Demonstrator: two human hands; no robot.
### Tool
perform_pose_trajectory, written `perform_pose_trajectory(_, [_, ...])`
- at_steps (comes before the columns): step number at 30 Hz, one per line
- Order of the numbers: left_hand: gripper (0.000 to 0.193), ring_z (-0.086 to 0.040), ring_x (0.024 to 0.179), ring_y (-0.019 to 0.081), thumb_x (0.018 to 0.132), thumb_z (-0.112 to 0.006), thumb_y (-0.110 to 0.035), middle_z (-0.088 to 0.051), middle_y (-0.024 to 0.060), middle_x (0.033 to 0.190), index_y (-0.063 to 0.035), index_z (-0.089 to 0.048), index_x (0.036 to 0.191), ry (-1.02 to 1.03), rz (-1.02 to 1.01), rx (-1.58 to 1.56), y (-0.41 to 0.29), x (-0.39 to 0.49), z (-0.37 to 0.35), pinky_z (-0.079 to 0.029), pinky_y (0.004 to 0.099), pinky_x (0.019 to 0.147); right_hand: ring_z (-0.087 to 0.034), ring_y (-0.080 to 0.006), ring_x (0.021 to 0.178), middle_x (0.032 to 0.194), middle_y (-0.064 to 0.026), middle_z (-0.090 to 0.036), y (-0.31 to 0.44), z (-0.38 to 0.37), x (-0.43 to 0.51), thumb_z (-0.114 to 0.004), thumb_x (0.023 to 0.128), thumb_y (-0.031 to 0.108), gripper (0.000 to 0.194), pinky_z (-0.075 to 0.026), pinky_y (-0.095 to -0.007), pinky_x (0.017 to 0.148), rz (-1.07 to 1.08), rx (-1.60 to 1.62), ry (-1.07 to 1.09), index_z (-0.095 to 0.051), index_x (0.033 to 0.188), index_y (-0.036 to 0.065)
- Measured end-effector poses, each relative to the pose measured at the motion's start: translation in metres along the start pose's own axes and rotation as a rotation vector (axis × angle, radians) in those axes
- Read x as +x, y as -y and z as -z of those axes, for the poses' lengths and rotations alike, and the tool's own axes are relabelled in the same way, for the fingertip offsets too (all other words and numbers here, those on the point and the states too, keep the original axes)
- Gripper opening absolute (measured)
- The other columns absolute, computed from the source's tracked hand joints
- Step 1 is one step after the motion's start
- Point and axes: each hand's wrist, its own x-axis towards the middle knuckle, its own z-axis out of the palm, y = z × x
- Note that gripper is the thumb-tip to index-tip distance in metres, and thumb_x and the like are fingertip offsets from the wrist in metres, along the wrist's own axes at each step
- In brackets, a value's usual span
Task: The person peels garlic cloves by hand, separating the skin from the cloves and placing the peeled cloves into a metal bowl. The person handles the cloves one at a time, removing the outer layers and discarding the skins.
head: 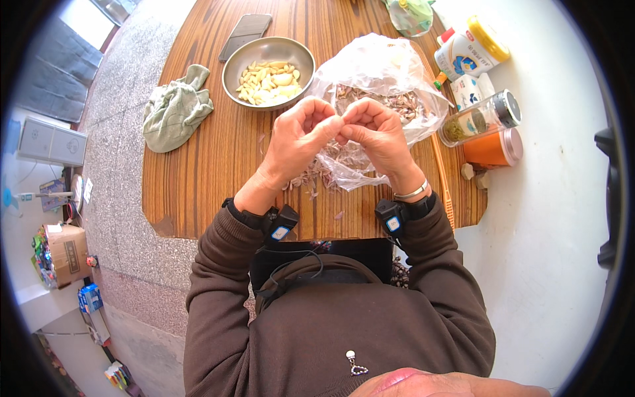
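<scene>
My left hand [302,136] and my right hand [374,134] meet fingertip to fingertip over the near-left part of a clear plastic bag [374,59]. Whatever lies between the fingertips is too small and hidden to make out. Unpeeled garlic cloves and husks [407,105] show inside the bag. More papery garlic skins [317,173] lie on the wooden table under and below my hands. Beyond my left hand, a steel bowl [230,89] holds many peeled garlic cloves [268,82].
A grey-green cloth [173,114] lies at the table's left; a phone [245,34] is behind the bowl. Along the right edge are a glass tea bottle [478,119], an orange canister [491,149], a white tub with yellow lid [471,49] and a long orange plastic stick [441,178].
</scene>
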Motion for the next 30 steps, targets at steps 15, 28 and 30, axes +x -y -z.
perform_pose_trajectory(15, [0.022,-0.044,0.05,0.0107,0.085,-0.057,-0.014,-0.046,0.0099,0.054,0.0008,-0.058,0.069,-0.382,-0.337,0.683,-0.015,0.002,0.045,-0.036,0.0284,0.048,-0.07,-0.0285,0.078,0.083,-0.0146,-0.071,0.021,0.051,0.007,-0.067,0.083,0.007,0.012,-0.054,-0.0341,0.07,0.109,-1.255,-0.335,-0.071,0.095,0.004])
perform_pose_trajectory(28, [0.012,-0.054,0.058,0.0107,0.086,-0.071,-0.01,-0.063,0.0053,0.078,-0.0046,-0.067,0.096,-0.082,-0.442,0.866,0.012,0.005,0.008,-0.045,0.0254,0.055,-0.064,-0.0334,0.086,0.087,-0.0133,-0.064,0.001,0.054,0.006,-0.069,0.082,0.013,0.01,-0.05,-0.0432,0.077,0.16,-1.61,-0.212,-0.07,0.09,0.008])
perform_pose_trajectory(30, [0.012,-0.055,0.058,0.0114,0.086,-0.07,-0.01,-0.063,0.0055,0.078,-0.005,-0.067,0.096,-0.038,-0.425,0.872,0.014,0.005,0.008,-0.046,0.0258,0.055,-0.063,-0.034,0.087,0.087,-0.0134,-0.063,0.001,0.055,0.006,-0.069,0.081,0.013,0.009,-0.05,-0.044,0.079,0.132,-1.595,-0.161,-0.068,0.087,0.008])
